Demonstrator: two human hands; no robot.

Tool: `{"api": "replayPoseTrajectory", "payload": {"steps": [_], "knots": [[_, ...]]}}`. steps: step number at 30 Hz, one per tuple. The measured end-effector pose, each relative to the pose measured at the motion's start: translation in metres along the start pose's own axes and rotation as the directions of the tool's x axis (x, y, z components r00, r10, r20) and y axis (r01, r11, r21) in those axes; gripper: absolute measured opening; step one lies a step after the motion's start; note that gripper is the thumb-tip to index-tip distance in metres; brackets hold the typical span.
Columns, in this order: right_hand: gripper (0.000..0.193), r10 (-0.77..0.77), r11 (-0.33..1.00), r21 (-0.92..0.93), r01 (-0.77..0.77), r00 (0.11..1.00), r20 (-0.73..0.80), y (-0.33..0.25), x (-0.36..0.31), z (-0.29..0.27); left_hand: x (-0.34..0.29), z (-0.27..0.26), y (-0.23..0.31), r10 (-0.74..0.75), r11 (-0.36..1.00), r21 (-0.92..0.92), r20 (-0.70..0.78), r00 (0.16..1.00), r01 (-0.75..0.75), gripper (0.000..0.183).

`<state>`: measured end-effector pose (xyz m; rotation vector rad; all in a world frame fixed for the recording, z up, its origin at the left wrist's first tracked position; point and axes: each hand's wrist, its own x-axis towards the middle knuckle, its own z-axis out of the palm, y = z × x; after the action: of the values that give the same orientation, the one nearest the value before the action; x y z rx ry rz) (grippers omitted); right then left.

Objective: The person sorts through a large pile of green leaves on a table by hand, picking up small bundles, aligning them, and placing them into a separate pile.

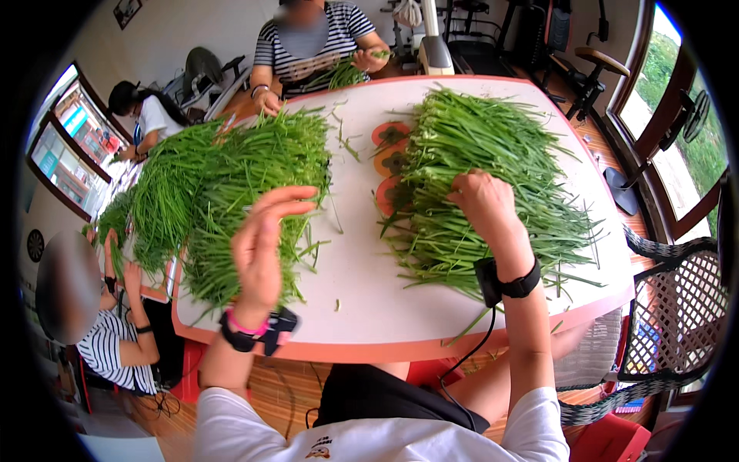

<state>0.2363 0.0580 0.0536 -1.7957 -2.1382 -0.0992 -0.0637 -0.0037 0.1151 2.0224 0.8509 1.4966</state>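
Observation:
Two heaps of long green stalks that look like chives lie on a white table point(362, 308) with a pink edge. My left hand point(265, 246) is raised in front of the left heap point(269, 158), its fingers stretched out and nothing in them. Over the middle of the right heap point(493, 131) my right hand point(485, 202) is closed, fingertips pinched together down at the stalks. Whatever those fingertips hold, if anything, is hidden. A black band point(508, 283) with a cable circles my right wrist; a pink band and a dark strap circle the left one.
Across the table a person in a striped shirt point(339, 31) holds a bunch of stalks. Two more people are at the left by another green heap point(173, 177). A woven chair point(673, 323) stands at my right. Loose bits of stalk point(348, 142) lie between the heaps.

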Motion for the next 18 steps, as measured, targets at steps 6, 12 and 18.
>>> {"api": "replayPoseTrajectory", "payload": {"steps": [6, 12, 18], "knots": [[0.022, 0.013, 0.999, 0.053, -0.01, 0.999, -0.044, -0.012, 0.015, 0.004, 0.041, 0.106, -0.012, -0.5, 0.464, -0.799, 0.119, 0.858, 0.382, 0.028], [0.005, -0.088, 0.994, 0.048, 0.098, 0.981, -0.171, 0.002, 0.024, 0.005, 0.042, 0.139, -0.056, -0.648, 0.455, -0.786, 0.03, 0.761, 0.419, 0.023], [0.008, -0.097, 0.875, 0.444, 0.193, 0.968, -0.231, -0.014, 0.017, -0.024, 0.023, 0.151, -0.07, -0.577, 0.628, -0.674, -0.066, 0.814, 0.39, 0.028]]}}
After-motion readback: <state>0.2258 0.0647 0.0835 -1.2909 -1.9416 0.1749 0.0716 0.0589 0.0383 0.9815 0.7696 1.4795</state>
